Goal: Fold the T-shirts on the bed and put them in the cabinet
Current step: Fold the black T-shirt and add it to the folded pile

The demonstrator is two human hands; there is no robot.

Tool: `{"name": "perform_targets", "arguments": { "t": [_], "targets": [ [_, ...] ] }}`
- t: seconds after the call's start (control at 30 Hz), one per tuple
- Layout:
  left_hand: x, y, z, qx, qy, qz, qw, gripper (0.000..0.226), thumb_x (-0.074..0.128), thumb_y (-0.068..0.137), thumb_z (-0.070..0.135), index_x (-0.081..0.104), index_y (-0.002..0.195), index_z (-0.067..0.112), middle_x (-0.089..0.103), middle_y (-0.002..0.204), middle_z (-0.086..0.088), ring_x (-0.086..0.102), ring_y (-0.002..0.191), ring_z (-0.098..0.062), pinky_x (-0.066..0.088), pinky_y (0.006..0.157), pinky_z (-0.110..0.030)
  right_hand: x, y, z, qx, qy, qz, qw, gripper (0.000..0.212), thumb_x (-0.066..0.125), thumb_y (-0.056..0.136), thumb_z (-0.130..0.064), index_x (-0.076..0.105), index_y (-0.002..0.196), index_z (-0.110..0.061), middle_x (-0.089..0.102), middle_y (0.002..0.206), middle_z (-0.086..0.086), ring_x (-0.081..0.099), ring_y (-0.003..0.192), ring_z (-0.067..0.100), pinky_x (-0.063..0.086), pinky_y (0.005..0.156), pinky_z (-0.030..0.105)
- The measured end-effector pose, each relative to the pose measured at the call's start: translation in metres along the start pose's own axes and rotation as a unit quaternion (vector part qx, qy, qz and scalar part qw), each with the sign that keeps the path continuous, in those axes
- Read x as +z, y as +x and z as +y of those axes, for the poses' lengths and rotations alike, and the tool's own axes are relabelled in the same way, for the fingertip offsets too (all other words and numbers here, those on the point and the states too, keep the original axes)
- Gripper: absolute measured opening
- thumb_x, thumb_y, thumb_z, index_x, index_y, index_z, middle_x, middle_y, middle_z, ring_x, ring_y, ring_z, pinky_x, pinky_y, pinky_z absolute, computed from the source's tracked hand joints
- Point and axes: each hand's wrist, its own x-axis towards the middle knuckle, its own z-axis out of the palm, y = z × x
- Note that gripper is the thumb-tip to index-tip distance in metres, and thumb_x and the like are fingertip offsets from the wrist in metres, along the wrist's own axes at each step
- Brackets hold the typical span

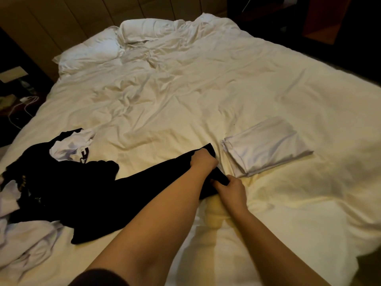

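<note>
Your left hand (203, 159) is clenched on the far edge of the black cotton T-shirt (123, 195), knuckles up, the fingertips tucked under the cloth and hidden from you. Your right hand (231, 189) pinches the same edge nearer to you, thumb on top, with the other fingers curled beneath where you cannot see them. The shirt stretches from both hands leftward across the wide bed with its rumpled cream duvet (206, 89), and your left forearm crosses over part of it, so the shirt's full outline is hard to make out; its dark fabric shows no seams or sleeves clearly in this dim light.

Just beside your hands on the right lies a folded white T-shirt (266, 146), a flat, neat rectangle on the duvet, touching nothing you hold. To the left, the black shirt runs into a loose heap of black and white garments (68, 153); you cannot tell how many pieces are in it or where one ends and another begins. More crumpled white cloth (24, 242) lies at the lower left and is cut off by the frame's edge.

Two white pillows (92, 52) sit at the head of the bed against a pale panelled headboard (61, 21). A dark bedside area with thin white cables (22, 106) shows at the left, too dim to read.
</note>
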Motion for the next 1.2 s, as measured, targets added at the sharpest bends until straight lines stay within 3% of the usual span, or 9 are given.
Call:
{"name": "perform_targets", "arguments": {
  "t": [0.13,0.23,0.33,0.5,0.67,0.8,0.9,1.07,1.2],
  "targets": [
    [-0.006,-0.005,-0.003,-0.022,-0.130,0.000,0.991,0.024,0.062,0.086,0.026,0.056,0.099,0.007,0.065,0.101,-0.011,0.062,0.084,-0.026,0.042,0.061,-0.027,-0.005,-0.004,-0.004,-0.023,0.041,0.015,0.999,0.018,0.071,0.083,-0.026,0.062,0.076,-0.012,0.067,0.069,0.002,0.065,0.067,0.020,0.048,0.058,0.035],
    [-0.009,-0.010,0.001,-0.010,-0.246,0.005,0.969,0.024,0.065,0.085,0.025,0.062,0.096,0.004,0.064,0.086,-0.008,0.065,0.084,-0.027,0.043,0.059,-0.028,-0.013,-0.011,-0.014,-0.042,0.100,0.048,0.993,0.011,0.070,0.086,-0.023,0.065,0.085,-0.014,0.069,0.076,-0.002,0.066,0.070,0.011,0.048,0.057,0.025],
    [-0.015,-0.019,0.016,0.001,-0.357,-0.002,0.934,0.016,0.066,0.086,0.023,0.060,0.082,0.010,0.060,0.076,-0.003,0.061,0.073,-0.021,0.043,0.054,-0.026,-0.024,-0.018,-0.024,-0.059,0.123,0.082,0.987,0.011,0.070,0.087,-0.025,0.064,0.092,-0.017,0.069,0.080,-0.006,0.065,0.071,0.005,0.049,0.061,0.023],
    [-0.037,-0.040,0.031,-0.028,-0.502,-0.041,0.863,0.013,0.063,0.086,0.018,0.059,0.081,0.007,0.059,0.076,-0.006,0.057,0.065,-0.019,0.043,0.052,-0.025,-0.038,-0.027,-0.044,-0.110,0.121,0.124,0.979,0.013,0.071,0.087,-0.025,0.061,0.092,-0.019,0.066,0.081,-0.007,0.061,0.072,0.006,0.044,0.061,0.019],
    [-0.064,-0.051,0.002,-0.047,-0.553,-0.038,0.831,0.015,0.062,0.083,0.021,0.059,0.086,0.006,0.060,0.081,-0.008,0.057,0.070,-0.022,0.046,0.058,-0.027,-0.031,-0.044,-0.067,-0.184,0.087,0.080,0.976,0.014,0.073,0.085,-0.021,0.062,0.093,-0.020,0.066,0.085,-0.009,0.062,0.078,0.003,0.046,0.064,0.013],
    [-0.083,-0.054,-0.048,-0.064,-0.582,-0.042,0.810,0.030,0.062,0.080,0.022,0.062,0.105,0.004,0.065,0.093,-0.011,0.063,0.079,-0.026,0.051,0.060,-0.029,-0.008,-0.062,-0.082,-0.206,0.046,0.024,0.977,0.014,0.072,0.084,-0.017,0.061,0.090,-0.021,0.065,0.082,-0.010,0.061,0.075,0.002,0.047,0.061,0.016],
    [-0.098,-0.059,-0.093,-0.069,-0.572,-0.029,0.817,0.039,0.062,0.080,0.024,0.061,0.114,0.005,0.063,0.096,-0.008,0.061,0.083,-0.023,0.051,0.062,-0.030,0.020,-0.075,-0.090,-0.234,-0.016,-0.013,0.972,0.015,0.072,0.084,-0.018,0.059,0.090,-0.023,0.062,0.083,-0.010,0.059,0.076,0.003,0.046,0.063,0.020],
    [-0.116,-0.062,-0.175,-0.069,-0.560,-0.021,0.825,0.024,0.073,0.083,0.028,0.068,0.097,0.008,0.070,0.091,-0.007,0.067,0.084,-0.023,0.057,0.071,-0.031,0.082,-0.099,-0.100,-0.277,-0.101,-0.055,0.954,0.015,0.071,0.085,-0.021,0.056,0.088,-0.022,0.059,0.083,-0.007,0.056,0.074,0.008,0.050,0.064,0.030],
    [-0.117,-0.061,-0.231,-0.074,-0.567,-0.031,0.820,0.041,0.084,0.076,0.024,0.068,0.110,0.005,0.074,0.097,-0.010,0.072,0.085,-0.024,0.059,0.071,-0.032,0.131,-0.112,-0.100,-0.315,-0.175,-0.076,0.930,0.019,0.073,0.082,-0.020,0.056,0.088,-0.019,0.055,0.083,-0.008,0.053,0.075,0.009,0.050,0.065,0.032]
  ]
}}
